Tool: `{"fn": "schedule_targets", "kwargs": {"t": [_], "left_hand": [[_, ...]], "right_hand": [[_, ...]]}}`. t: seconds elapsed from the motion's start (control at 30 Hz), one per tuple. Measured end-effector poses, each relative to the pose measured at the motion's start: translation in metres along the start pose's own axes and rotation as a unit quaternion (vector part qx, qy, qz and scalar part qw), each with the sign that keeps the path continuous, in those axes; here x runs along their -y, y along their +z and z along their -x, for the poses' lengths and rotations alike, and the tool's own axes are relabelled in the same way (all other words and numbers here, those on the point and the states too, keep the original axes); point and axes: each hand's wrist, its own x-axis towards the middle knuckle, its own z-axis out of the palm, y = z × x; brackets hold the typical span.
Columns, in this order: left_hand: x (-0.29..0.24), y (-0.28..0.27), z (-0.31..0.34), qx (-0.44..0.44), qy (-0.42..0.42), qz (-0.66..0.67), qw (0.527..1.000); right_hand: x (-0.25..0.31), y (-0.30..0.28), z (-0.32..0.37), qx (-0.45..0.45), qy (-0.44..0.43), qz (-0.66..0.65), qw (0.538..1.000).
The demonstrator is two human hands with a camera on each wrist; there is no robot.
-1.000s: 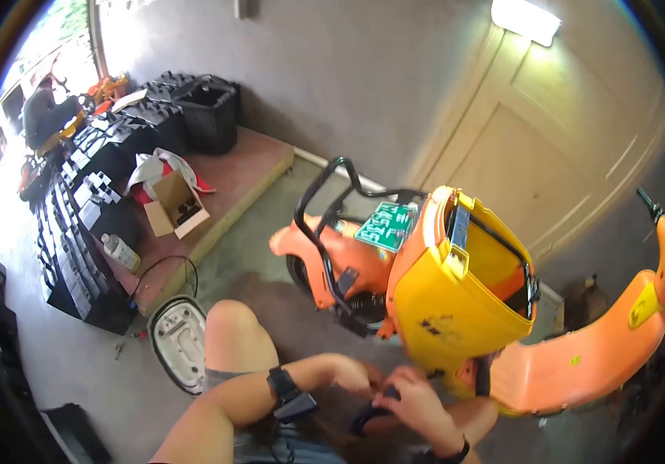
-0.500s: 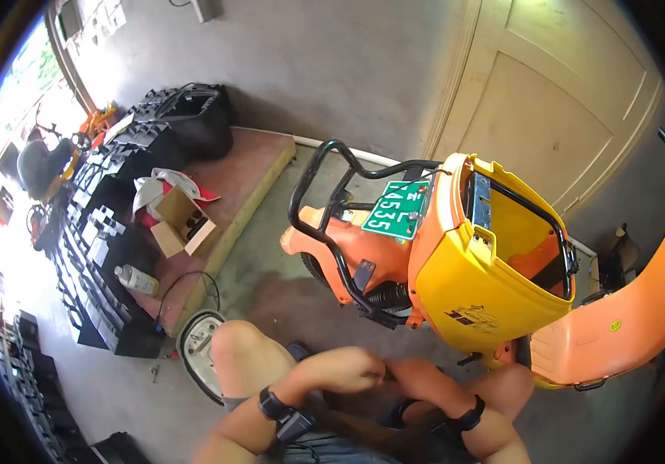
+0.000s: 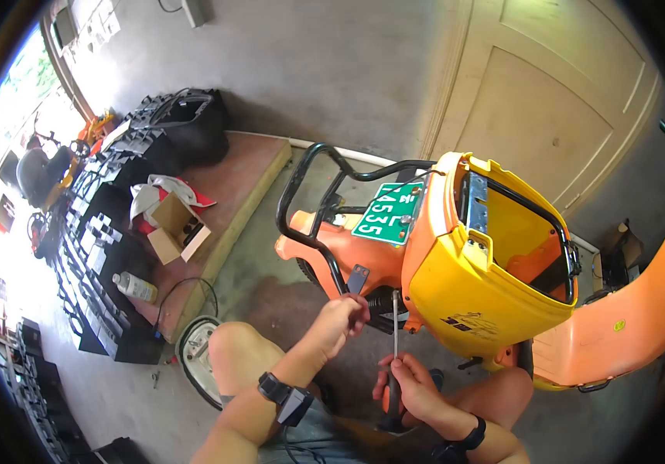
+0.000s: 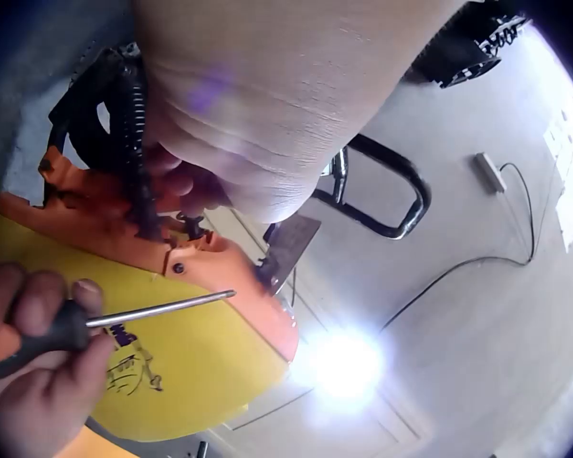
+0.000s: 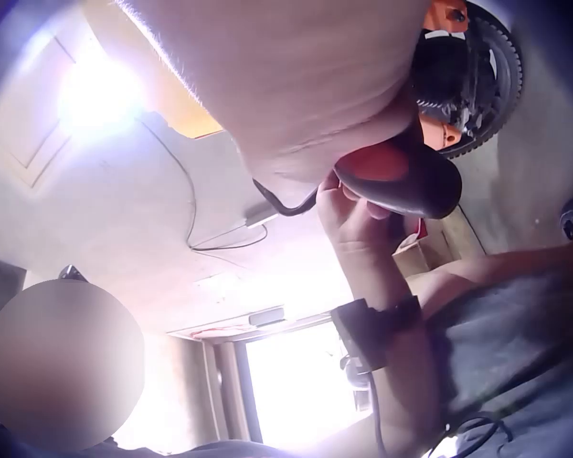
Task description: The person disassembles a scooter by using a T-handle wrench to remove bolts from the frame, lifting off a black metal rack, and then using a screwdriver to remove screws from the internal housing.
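My right hand (image 3: 413, 383) grips a screwdriver (image 3: 395, 332) by its black and orange handle, the metal shaft pointing away from me. Its tip overlaps the rear of an orange and yellow scooter (image 3: 495, 294) in the head view. In the left wrist view the screwdriver (image 4: 162, 310) lies across the yellow panel. My left hand (image 3: 338, 323), fingers curled, is close beside the scooter's black shock absorber (image 3: 382, 301) and below the small metal bracket (image 3: 358, 278). I cannot tell whether those fingers pinch something small, since the palm hides them in the left wrist view.
A white-rimmed seat-like part (image 3: 197, 359) lies on the floor by my left knee. Black boxes (image 3: 92, 247) line a low platform (image 3: 247, 170), with an opened carton (image 3: 181, 228) and a bottle (image 3: 134, 286). The scooter's black rear rail (image 3: 286, 193) sticks out beyond the green plate (image 3: 390, 213).
My hands were together near my lap and have come apart. The left has moved up to the scooter's rear; the screwdriver in the right now shows plainly. The head view has shifted.
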Motion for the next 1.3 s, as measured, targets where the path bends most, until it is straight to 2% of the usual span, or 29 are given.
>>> {"fn": "schedule_targets", "kwargs": {"t": [0.03,0.07,0.13,0.3,0.37,0.4,0.47,0.5,0.57,0.63,0.67,0.7,0.77,0.8,0.87,0.97,1.0,1.03,1.07,1.1,1.17,1.23,1.3], "left_hand": [[0.004,0.004,0.001,0.018,-0.023,-0.066,0.997],[0.005,0.01,0.003,0.036,-0.011,-0.092,0.995],[0.0,0.021,0.016,0.045,-0.011,-0.142,0.989],[-0.007,0.037,0.048,0.076,0.035,-0.205,0.975],[-0.009,0.048,0.061,0.047,-0.025,-0.248,0.967],[-0.01,0.051,0.064,0.044,-0.016,-0.249,0.967],[-0.012,0.052,0.072,0.031,-0.043,-0.267,0.962],[-0.01,0.054,0.072,0.022,-0.009,-0.24,0.97],[-0.003,0.041,0.05,0.015,0.016,-0.248,0.968],[-0.021,0.056,0.055,0.007,0.015,-0.232,0.972],[-0.02,0.056,0.049,0.035,0.054,-0.257,0.964],[-0.021,0.058,0.044,0.064,0.091,-0.283,0.953],[-0.023,0.058,0.04,0.121,0.049,-0.287,0.949],[-0.013,0.052,0.031,0.148,0.048,-0.245,0.957],[-0.002,0.043,0.022,0.13,0.033,-0.276,0.952],[0.014,0.035,0.028,0.126,0.019,-0.255,0.958],[0.009,0.036,0.031,0.138,0.048,-0.329,0.933],[0.001,0.038,0.034,0.151,0.079,-0.401,0.9],[-0.005,0.04,0.038,0.145,0.061,-0.41,0.898],[-0.011,0.045,0.041,0.16,0.057,-0.426,0.889],[-0.017,0.055,0.055,0.121,0.015,-0.368,0.922],[-0.003,0.044,0.039,0.072,0.097,-0.34,0.933],[-0.003,0.035,0.028,0.062,0.08,-0.369,0.924]], "right_hand": [[0.003,0.003,0.0,-0.008,0.005,-0.081,0.997],[0.008,0.006,0.0,-0.012,-0.001,-0.085,0.996],[0.019,0.014,-0.001,0.003,0.073,-0.191,0.979],[0.014,0.035,0.003,0.045,0.064,-0.274,0.958],[0.012,0.039,0.004,0.051,0.054,-0.295,0.953],[0.015,0.04,0.005,0.058,0.051,-0.291,0.954],[0.024,0.045,0.002,0.003,0.025,-0.259,0.966],[0.028,0.046,0.0,0.025,0.021,-0.253,0.967],[0.032,0.043,-0.003,-0.019,-0.081,-0.133,0.988],[0.028,0.04,-0.009,-0.004,-0.127,-0.156,0.98],[0.033,0.04,-0.007,0.004,-0.136,-0.148,0.98],[0.032,0.036,-0.008,0.002,-0.126,-0.138,0.982],[0.034,0.033,-0.007,-0.014,-0.115,-0.113,0.987],[0.027,0.029,-0.012,-0.024,-0.113,-0.14,0.983],[0.03,0.035,-0.007,-0.05,-0.076,-0.174,0.98],[0.032,0.022,-0.008,-0.024,-0.053,-0.109,0.992],[0.027,0.016,-0.011,-0.022,-0.052,-0.109,0.992],[0.019,0.008,-0.014,0.01,-0.089,-0.044,0.995],[0.018,0.001,-0.015,0.034,-0.127,0.023,0.991],[0.032,0.006,-0.007,0.04,-0.049,-0.037,0.997],[0.018,0.001,-0.016,0.05,-0.091,0.001,0.995],[0.019,0.003,-0.014,0.056,-0.058,0.018,0.997],[0.031,0.012,-0.012,0.034,0.045,0.046,0.997]]}}
